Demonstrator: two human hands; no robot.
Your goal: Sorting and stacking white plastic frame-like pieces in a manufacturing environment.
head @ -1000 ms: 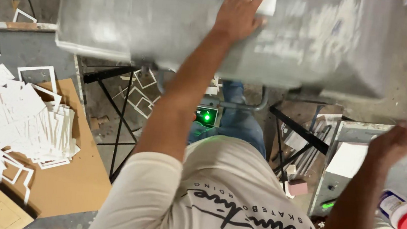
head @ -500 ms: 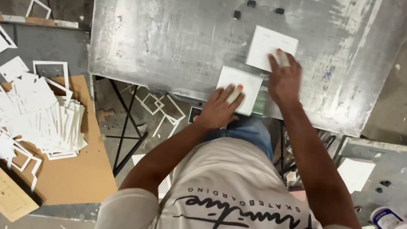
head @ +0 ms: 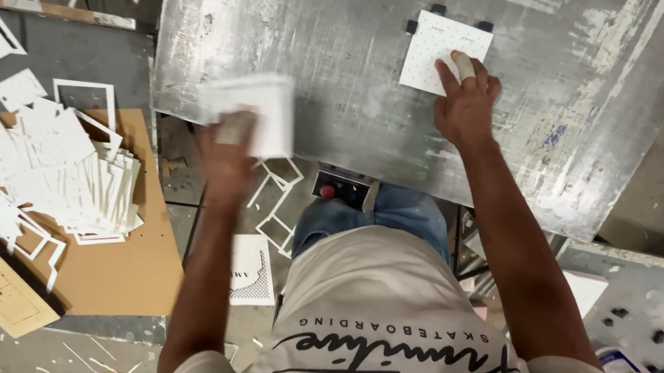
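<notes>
Heap of white cut card pieces (head: 50, 163) on brown board, far left. Left hand (head: 226, 148), blurred, grip closed on white square card sheet (head: 252, 110) over near edge of scratched grey metal counter (head: 320, 56). Right hand (head: 463, 102) flat, fingers spread, pressing white dotted square card (head: 443, 47) against black stops on counter.

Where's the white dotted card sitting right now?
The white dotted card lies on the metal table, upper right, against small black stops, under the right hand.
</notes>
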